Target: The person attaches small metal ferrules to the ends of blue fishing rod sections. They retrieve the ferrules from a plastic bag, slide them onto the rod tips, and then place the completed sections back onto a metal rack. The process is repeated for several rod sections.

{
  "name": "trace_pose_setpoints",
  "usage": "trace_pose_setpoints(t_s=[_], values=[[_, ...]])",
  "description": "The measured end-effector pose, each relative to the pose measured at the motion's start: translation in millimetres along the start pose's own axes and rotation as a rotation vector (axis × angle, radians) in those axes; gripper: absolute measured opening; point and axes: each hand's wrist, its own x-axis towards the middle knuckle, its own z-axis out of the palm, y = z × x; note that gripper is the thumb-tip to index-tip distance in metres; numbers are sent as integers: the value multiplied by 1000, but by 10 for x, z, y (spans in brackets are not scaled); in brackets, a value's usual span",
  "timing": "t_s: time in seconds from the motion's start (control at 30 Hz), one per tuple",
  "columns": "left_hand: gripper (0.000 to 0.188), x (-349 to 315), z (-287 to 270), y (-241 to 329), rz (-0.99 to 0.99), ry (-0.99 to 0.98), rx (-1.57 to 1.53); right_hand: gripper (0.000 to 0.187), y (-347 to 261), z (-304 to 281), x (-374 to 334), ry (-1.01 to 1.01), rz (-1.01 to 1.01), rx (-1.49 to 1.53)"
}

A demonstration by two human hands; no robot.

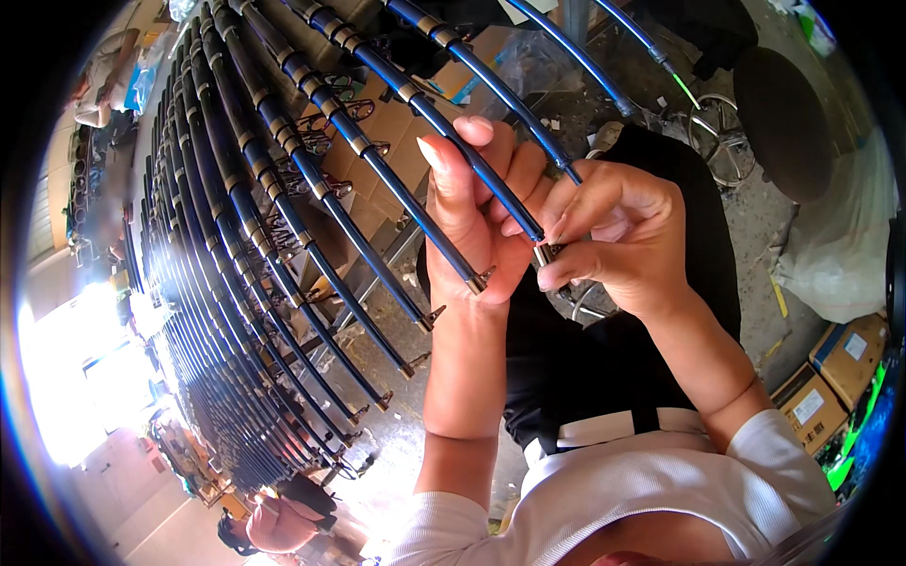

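two hands on one dark blue fishing rod blank [491,184], left hand [472,212] wrapped around it, right hand [618,241] pinching its metal end ferrule [545,253], row of matching rods [255,217] alongside

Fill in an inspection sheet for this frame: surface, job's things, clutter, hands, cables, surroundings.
Surface: no bench seen; gritty floor below.
Job's things: dark blue rod with a metal end cap; row of similar rods fanned at left.
Clutter: cardboard boxes, white plastic sheet.
Hands: left hand steadies the rod; right hand pinches the cap.
Cables: nothing seen.
Surroundings: round stool; another person at the lower edge.
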Motion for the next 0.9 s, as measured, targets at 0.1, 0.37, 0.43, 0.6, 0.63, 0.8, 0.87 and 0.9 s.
trace_pose_setpoints(t_s=[0.1, 0.37, 0.43, 0.6, 0.63, 0.8, 0.87, 0.9], values=[[34, -9, -23, -1, 5, -18, 14, 21, -83, 22, -4, 25, 136, 22], [34, -75, 17, -21, 27, -19, 31, 20, -107, 62, -44, 114, 281, 156], [33, -96, 37, 18, 23, 16, 78, 22, -94, 100, -51, 141, 259, 137], [41, -112, 122, 2, 14, 140, 86, 27, 80, 103, -77, 166, 36, 198], [47, -132, 60, 20, -45, 112, -2, 27, 66, 67, -116, 118, 25, 42], [49, -417, 27, -233, -216, 424, -13, 27, -75, -5, -271, -76, -255, -987], [46, -497, 57, -340, -269, 580, -40, 18, -56, 8, -294, -113, -349, -1236], [44, -488, 143, -360, -279, 651, -33, 13, -12, -47, -339, -141, -351, -1301]])
